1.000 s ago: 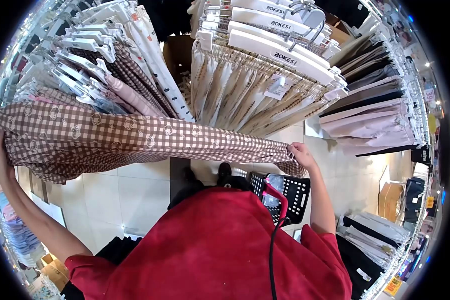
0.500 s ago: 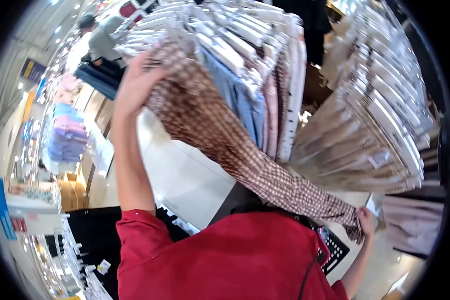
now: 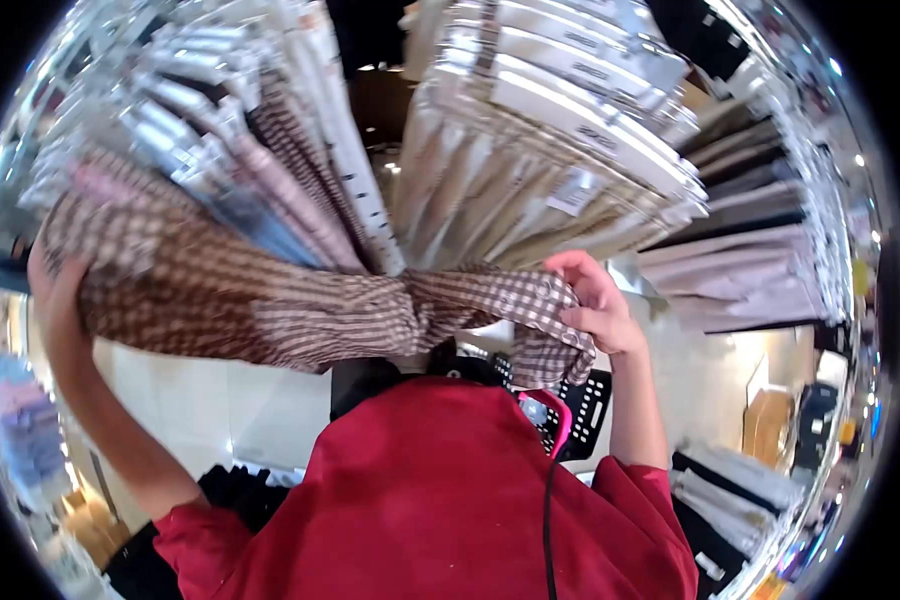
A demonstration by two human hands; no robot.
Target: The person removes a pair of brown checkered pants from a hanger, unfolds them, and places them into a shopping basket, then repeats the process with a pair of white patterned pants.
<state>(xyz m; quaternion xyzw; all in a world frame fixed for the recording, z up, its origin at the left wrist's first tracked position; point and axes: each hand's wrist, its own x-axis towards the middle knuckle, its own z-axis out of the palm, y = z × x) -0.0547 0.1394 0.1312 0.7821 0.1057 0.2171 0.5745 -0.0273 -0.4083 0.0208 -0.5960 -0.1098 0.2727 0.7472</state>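
One brown checked garment (image 3: pixel 270 305) stretches between two hands, below two full clothes racks (image 3: pixel 560 130). The left hand (image 3: pixel 55 290) clasps one end. The right hand (image 3: pixel 592 305) curls its fingers round the bunched other end, above one black basket (image 3: pixel 588 400).

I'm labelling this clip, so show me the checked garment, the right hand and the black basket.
checked garment (image 3: pixel 270 305), head view, middle of the stretched cloth.
right hand (image 3: pixel 595 305), head view, back of the hand gripping the cloth's end.
basket (image 3: pixel 590 402), head view, its perforated black wall.
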